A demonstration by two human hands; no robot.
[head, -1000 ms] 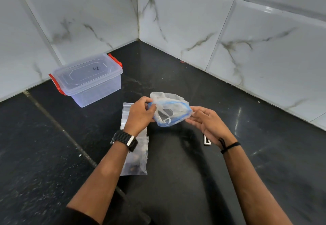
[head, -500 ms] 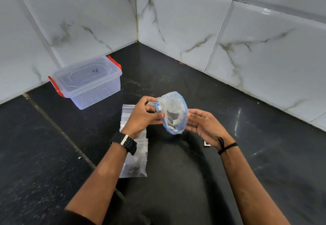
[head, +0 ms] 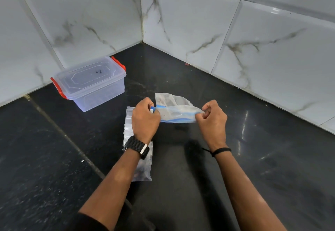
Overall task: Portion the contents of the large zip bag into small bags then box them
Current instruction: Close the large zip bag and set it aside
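Note:
The large zip bag [head: 176, 112], clear with a blue zip strip, is held above the dark floor, stretched sideways between both hands. My left hand [head: 145, 120] grips its left end at the white slider. My right hand [head: 212, 118] pinches its right end. Several small clear bags [head: 143, 167] lie flat on the floor under my left wrist, partly hidden by the arm; dark contents show inside the nearest one. A clear plastic box [head: 92, 84] with a shut lid and red clips stands to the left near the wall.
White marble-look tiled walls [head: 235, 40] meet in a corner behind the bag. The dark polished floor [head: 272, 158] stretches right and toward me. A floor joint [head: 63, 134] runs diagonally on the left.
The large bag's mouth was gaping with my right hand open beside it. Now my right hand has taken its right end and both hands have pulled the mouth flat and wide.

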